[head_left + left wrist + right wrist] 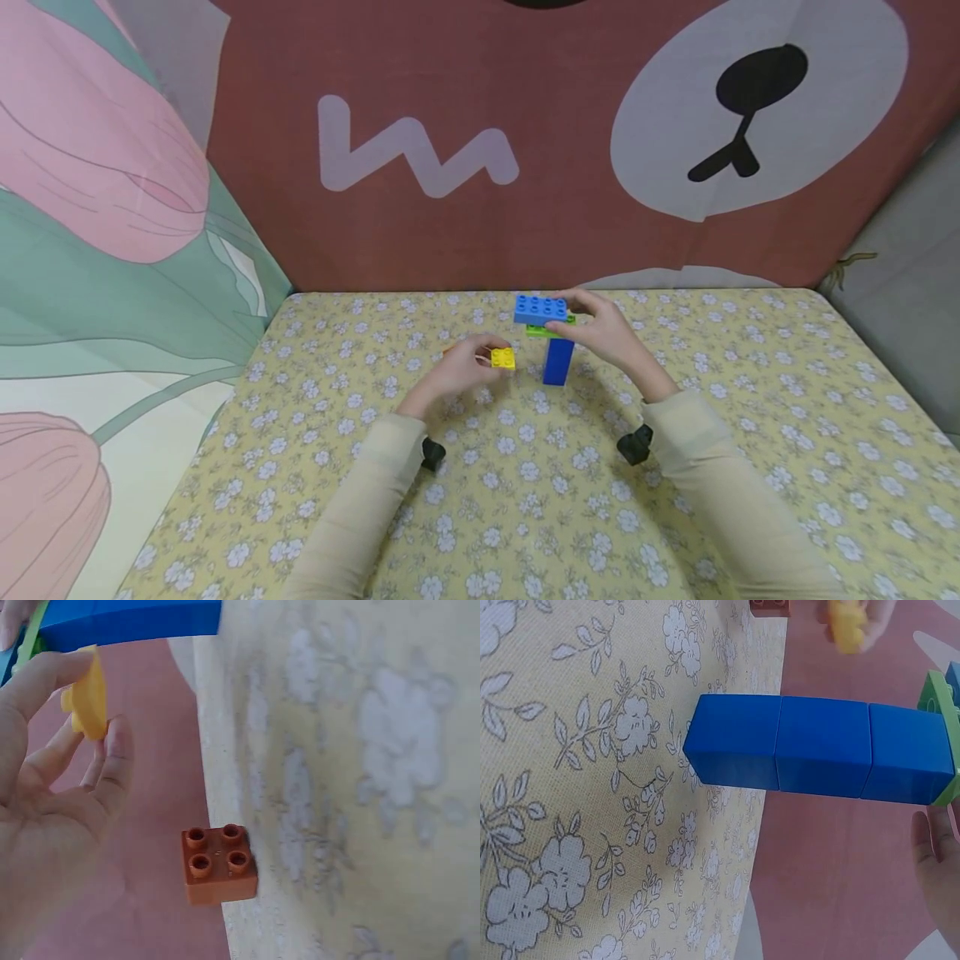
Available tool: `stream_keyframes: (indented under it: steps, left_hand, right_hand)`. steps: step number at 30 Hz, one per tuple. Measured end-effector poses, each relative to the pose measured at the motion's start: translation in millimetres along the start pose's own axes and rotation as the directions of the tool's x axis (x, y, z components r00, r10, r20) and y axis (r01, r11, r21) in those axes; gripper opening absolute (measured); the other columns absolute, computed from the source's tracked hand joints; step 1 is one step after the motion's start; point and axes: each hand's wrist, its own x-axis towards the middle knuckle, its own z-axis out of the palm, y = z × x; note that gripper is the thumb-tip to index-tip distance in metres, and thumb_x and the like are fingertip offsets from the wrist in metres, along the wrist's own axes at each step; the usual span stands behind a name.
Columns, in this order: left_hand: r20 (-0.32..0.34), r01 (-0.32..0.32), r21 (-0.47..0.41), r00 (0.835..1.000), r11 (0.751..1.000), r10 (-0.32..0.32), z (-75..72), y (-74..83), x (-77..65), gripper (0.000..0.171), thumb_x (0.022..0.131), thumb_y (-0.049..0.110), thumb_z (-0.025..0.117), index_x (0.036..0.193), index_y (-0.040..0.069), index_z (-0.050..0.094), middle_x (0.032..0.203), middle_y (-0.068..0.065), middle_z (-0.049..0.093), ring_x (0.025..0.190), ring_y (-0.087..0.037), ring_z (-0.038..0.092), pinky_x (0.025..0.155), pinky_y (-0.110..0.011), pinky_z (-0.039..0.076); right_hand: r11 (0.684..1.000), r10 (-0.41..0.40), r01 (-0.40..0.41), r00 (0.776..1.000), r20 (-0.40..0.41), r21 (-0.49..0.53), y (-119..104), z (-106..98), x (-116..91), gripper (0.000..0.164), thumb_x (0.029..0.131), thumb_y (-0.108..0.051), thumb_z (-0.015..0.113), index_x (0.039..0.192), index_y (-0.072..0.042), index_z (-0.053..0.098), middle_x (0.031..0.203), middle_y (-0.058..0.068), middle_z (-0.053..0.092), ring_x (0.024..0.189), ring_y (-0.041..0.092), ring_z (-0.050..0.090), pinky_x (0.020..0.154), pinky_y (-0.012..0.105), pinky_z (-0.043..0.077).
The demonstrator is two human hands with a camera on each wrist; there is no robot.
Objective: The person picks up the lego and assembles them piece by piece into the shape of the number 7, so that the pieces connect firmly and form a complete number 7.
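Three dark blue bricks form an upright tower (557,363) (823,746) on the table. A thin light-green piece (536,331) (935,701) lies across its top. My right hand (602,330) holds a lighter blue brick (531,312) with several studs at the green piece; whether it is fully pressed on cannot be seen. To the left of the tower, my left hand (467,367) pinches a small yellow brick (502,358) (91,697) between thumb and fingers, above the table. A brown-orange brick (219,862) stands near the left hand, mostly hidden behind it in the head view.
A yellow flowered cloth (525,500) covers the table. Behind it hangs a reddish-brown printed cloth (450,233), with a flower-patterned cloth (112,208) on the left side. Dark wrist devices (635,446) sit by both sleeves.
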Motion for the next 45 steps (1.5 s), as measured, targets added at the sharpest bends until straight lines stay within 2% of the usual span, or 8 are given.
stream_keyframes:
  steps: [4,9,17,22,29,37,43,45]
  left_hand:
    - [-0.057,0.035,-0.081,0.998,0.996,-0.039,-3.0,4.8,-0.4,0.043,0.089,0.02,0.067,0.131,0.017,0.056,0.123,-0.005,0.06,0.106,-0.021,0.059,0.079,-0.034,0.055]
    - [-0.088,0.019,-0.175,0.995,0.984,-0.035,-6.6,10.4,-1.5,0.045,0.089,0.017,0.068,0.132,0.016,0.054,0.121,-0.006,0.058,0.099,-0.02,0.06,0.071,-0.03,0.055]
    - [-0.105,0.053,-0.272,0.991,0.961,-0.085,-7.6,16.6,0.4,0.046,0.089,0.023,0.069,0.133,0.026,0.055,0.118,-0.007,0.059,0.099,-0.02,0.061,0.085,-0.05,0.053]
    - [-0.121,0.032,-0.325,0.99,0.945,-0.075,-7.4,19.6,2.9,0.049,0.09,0.02,0.068,0.136,0.023,0.053,0.115,-0.014,0.063,0.101,-0.022,0.063,0.09,-0.052,0.052]
    - [-0.124,0.019,-0.335,0.99,0.942,-0.064,-6.9,19.5,4.5,0.049,0.091,0.017,0.067,0.137,0.02,0.051,0.12,-0.017,0.062,0.106,-0.025,0.063,0.093,-0.051,0.051]
    - [-0.14,0.003,-0.331,0.989,0.944,-0.052,-5.8,21.3,5.6,0.049,0.091,0.019,0.066,0.138,0.022,0.051,0.128,-0.011,0.059,0.111,-0.025,0.062,0.095,-0.049,0.051]
    - [-0.152,0.005,-0.376,0.986,0.927,-0.067,-4.8,23.5,8.0,0.05,0.091,0.019,0.067,0.138,0.021,0.051,0.135,-0.007,0.055,0.118,-0.023,0.06,0.096,-0.041,0.053]
    - [-0.152,0.003,-0.398,0.986,0.917,-0.069,-4.5,24.2,8.1,0.049,0.09,0.019,0.067,0.137,0.021,0.051,0.135,-0.006,0.055,0.12,-0.023,0.059,0.098,-0.042,0.051]
  right_hand:
    - [1.0,0.001,-0.001,1.0,-0.001,0.003,1.0,1.0,0.4,0.052,0.088,-0.038,0.068,0.133,-0.016,0.054,0.139,0.01,0.05,0.129,0.033,0.045,0.105,0.056,0.04]
    - [1.0,-0.001,0.001,1.0,-0.003,0.01,0.1,1.5,0.3,0.052,0.088,-0.037,0.069,0.133,-0.016,0.054,0.138,0.01,0.05,0.128,0.033,0.046,0.105,0.055,0.04]
    - [1.0,0.0,0.0,1.0,0.001,0.001,-0.1,0.7,-0.2,0.051,0.088,-0.037,0.068,0.132,-0.015,0.054,0.137,0.011,0.051,0.127,0.033,0.046,0.103,0.055,0.041]
    - [1.0,-0.014,0.014,1.0,-0.006,-0.003,0.2,1.2,0.4,0.051,0.088,-0.036,0.068,0.133,-0.015,0.054,0.136,0.011,0.052,0.125,0.032,0.048,0.102,0.054,0.043]
    - [1.0,-0.024,0.024,1.0,-0.013,0.002,1.0,1.9,0.0,0.051,0.089,-0.033,0.069,0.133,-0.013,0.054,0.133,0.012,0.053,0.122,0.032,0.05,0.098,0.052,0.045]
    - [1.0,-0.013,0.013,1.0,-0.004,0.008,1.2,2.9,0.5,0.052,0.088,-0.035,0.069,0.133,-0.013,0.054,0.13,0.012,0.055,0.12,0.031,0.052,0.094,0.05,0.048]
    - [1.0,-0.018,0.018,1.0,-0.002,0.012,0.0,4.0,1.0,0.05,0.088,-0.034,0.069,0.132,-0.013,0.054,0.127,0.013,0.057,0.119,0.031,0.053,0.094,0.049,0.049]
    - [1.0,-0.023,0.023,1.0,-0.001,0.014,-0.3,4.0,1.1,0.05,0.089,-0.033,0.069,0.132,-0.013,0.054,0.127,0.013,0.057,0.119,0.031,0.053,0.094,0.049,0.049]
